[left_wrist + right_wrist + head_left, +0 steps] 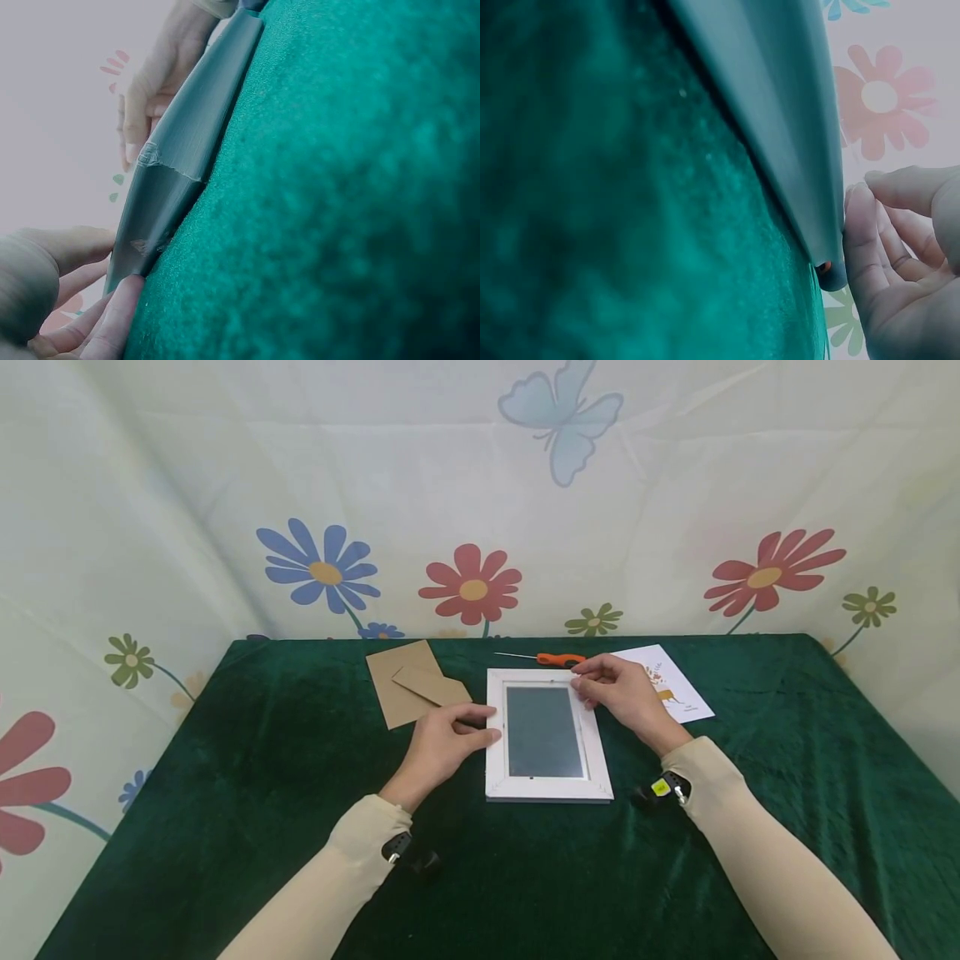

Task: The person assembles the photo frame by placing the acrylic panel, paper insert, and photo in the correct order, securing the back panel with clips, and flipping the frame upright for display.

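A white picture frame (551,789) lies flat on the green cloth, with a grey pane in its opening and small dark tabs at the opening's top and bottom. My left hand (441,745) grips its left side; in the left wrist view the thumb (82,246) is above and the fingers (116,319) are lower down at the edge. At the upper right corner is my right hand (618,689). In the right wrist view, one fingertip (859,206) touches the frame's edge (780,112) and another digit is close to it. Whether these pinch anything is unclear.
A brown backing board (386,681) with a stand leg (427,685) lies left of the frame. Behind the frame is a screwdriver with an orange handle (558,660). A white printed card (690,693) lies partly under my right hand. A flowered curtain (405,485) hangs behind the table.
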